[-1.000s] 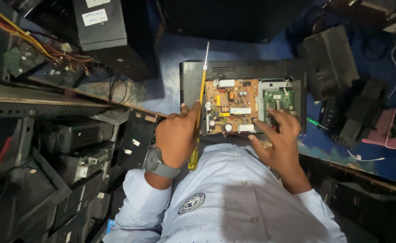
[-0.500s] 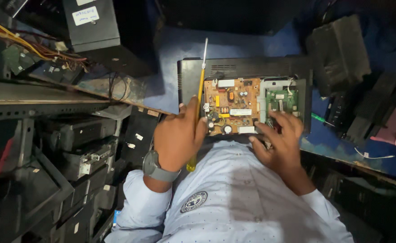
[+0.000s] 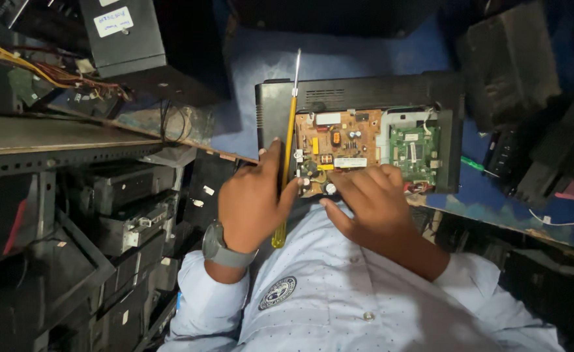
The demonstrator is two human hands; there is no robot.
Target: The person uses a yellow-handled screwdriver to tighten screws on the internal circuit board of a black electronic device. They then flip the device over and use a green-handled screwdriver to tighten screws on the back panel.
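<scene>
Your left hand (image 3: 253, 205) is closed around a yellow-handled screwdriver (image 3: 287, 150), shaft lying over the black casing (image 3: 365, 91) beside the brown circuit board (image 3: 339, 146). Your right hand (image 3: 375, 199) rests fingers-spread on the board's near edge, apparently gripping nothing.

Black box with white label (image 3: 145, 40) at the surface's far left corner, tangled coloured wires (image 3: 32, 68) beside it, dark metal shelves (image 3: 45, 215) below the left edge
</scene>
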